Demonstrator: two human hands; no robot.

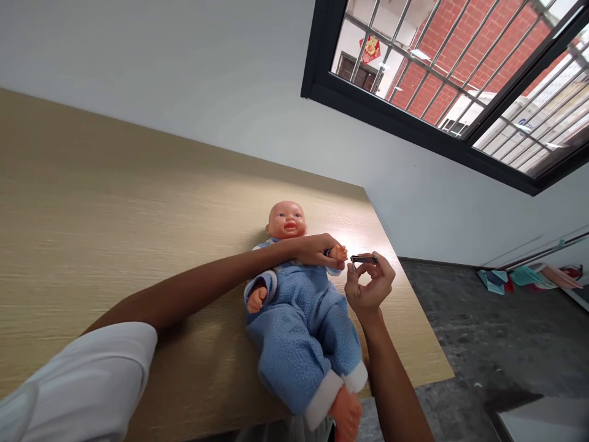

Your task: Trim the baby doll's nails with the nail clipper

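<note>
A baby doll (294,307) in a blue fleece suit with white cuffs lies on its back on a wooden table (138,184), its vinyl head (288,221) toward the far edge. My left hand (317,250) reaches across its chest and grips the doll's raised hand (339,253). Pinched in my right hand (370,285) is a small metal nail clipper (363,259), just beside those doll fingers with a narrow gap. The doll's other hand (256,299) rests on its side.
The table's corner and right edge drop to a dark speckled floor (483,325). Colourful cloths or papers (519,276) lie on the floor by the wall. A barred window (437,73) shows a brick wall outside.
</note>
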